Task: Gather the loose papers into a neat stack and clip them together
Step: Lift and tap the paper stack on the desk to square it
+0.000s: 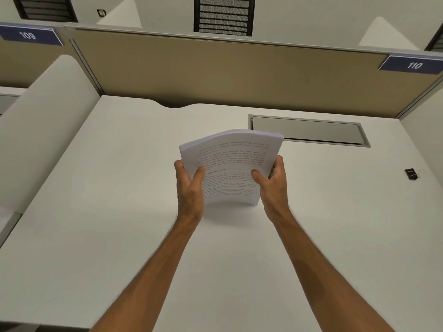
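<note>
At the centre of the desk [96,236], the paper stack [231,164] is stood on its lower edge, pinched at either side by the left hand [190,188] and right hand [273,183], while the binder clip [412,174] is noted well apart, nearer the right hand.

You sit at a white desk [100,212] in a cubicle. At twelve o'clock a tan partition panel [215,75] closes the far edge, with a blue number sign "110" [413,65] at two o'clock and a "109" sign [30,35] at ten. A grey cable flap [309,130] lies recessed at one o'clock. A black mesh chair back [224,15] shows beyond the partition.
</note>
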{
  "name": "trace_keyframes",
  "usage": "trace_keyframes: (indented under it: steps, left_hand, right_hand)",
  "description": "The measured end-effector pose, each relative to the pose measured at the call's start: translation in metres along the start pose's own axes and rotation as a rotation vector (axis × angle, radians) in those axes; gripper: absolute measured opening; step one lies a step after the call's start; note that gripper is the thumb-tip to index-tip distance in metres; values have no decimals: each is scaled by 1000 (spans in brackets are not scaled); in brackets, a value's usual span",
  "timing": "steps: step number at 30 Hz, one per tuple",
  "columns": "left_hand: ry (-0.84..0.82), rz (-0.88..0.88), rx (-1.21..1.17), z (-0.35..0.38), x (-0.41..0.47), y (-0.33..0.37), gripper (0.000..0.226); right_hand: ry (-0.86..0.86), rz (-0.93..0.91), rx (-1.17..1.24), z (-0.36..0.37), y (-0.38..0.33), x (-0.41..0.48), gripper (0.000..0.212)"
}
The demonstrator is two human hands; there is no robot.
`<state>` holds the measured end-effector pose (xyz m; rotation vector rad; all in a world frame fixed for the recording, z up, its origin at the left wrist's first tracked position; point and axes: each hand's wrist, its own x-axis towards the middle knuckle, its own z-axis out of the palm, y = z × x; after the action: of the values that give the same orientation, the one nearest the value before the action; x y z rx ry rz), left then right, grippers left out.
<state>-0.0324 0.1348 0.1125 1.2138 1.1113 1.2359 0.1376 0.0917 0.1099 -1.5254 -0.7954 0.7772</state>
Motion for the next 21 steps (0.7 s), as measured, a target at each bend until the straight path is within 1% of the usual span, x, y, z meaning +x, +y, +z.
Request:
trace_keyframes:
  steps: [3, 5, 7, 9, 11, 13, 17, 21]
  left_hand:
    - [-2, -10, 132, -5, 2, -11, 27]
    - [2, -21, 202, -9, 2, -17, 34]
    - [10, 6, 213, -11, 1, -19, 42]
    - [26, 48, 223, -12, 1, -18, 38]
    - [37, 59, 246, -14, 0, -22, 30]
    - [36, 39, 290, -16, -3, -29, 23]
    - [10, -20, 373, -20, -11, -39, 28]
    - [70, -18, 403, -29, -8, -38, 18]
  right_hand:
    - [11, 31, -47, -4, 6, 6, 27]
    - [-6, 28, -67, -7, 9, 7, 27]
    - [-3, -4, -81, -9, 10, 6, 30]
    - [1, -38, -68, -11, 9, 4, 29]
    - [-7, -55, -64, -13, 10, 2, 28]
    - [-21, -22, -76, -14, 16, -1, 31]
    - [-63, 78, -165, -17, 34, -6, 30]
    - [-69, 88, -258, -23, 37, -6, 30]
